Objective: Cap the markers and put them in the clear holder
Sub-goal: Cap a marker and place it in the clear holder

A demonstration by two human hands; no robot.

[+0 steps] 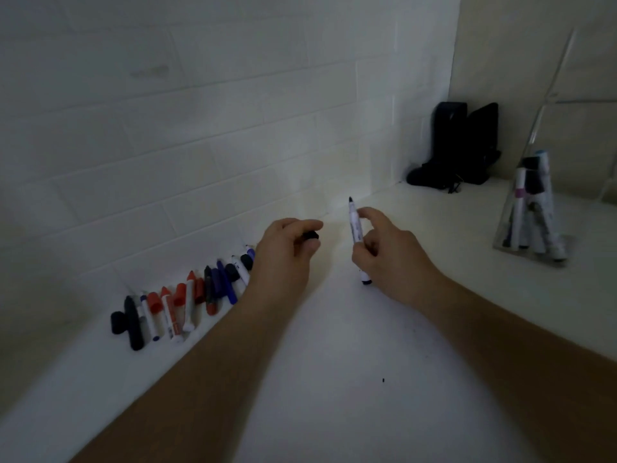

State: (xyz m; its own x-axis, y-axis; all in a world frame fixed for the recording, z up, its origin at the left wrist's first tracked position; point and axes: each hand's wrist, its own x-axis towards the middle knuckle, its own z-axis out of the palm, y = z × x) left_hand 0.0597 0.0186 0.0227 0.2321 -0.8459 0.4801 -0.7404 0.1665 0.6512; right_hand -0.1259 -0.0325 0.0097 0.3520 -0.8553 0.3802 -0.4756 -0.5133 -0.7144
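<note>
Two hands: left hand (287, 248) pinches black cap (311, 236), right hand (384, 252) holds uncapped marker (356, 233).

White marker (356, 228) w/ black tip; black cap (311, 236); red, blue, black markers (187, 300) (wall white-tiled).

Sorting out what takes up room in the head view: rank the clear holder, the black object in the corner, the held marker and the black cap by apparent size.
1. Clear holder and black object in the corner: similar, distances differ, so unranked.
2. Uncapped marker in the right hand.
3. Black cap in the left hand, partly hidden.
</note>
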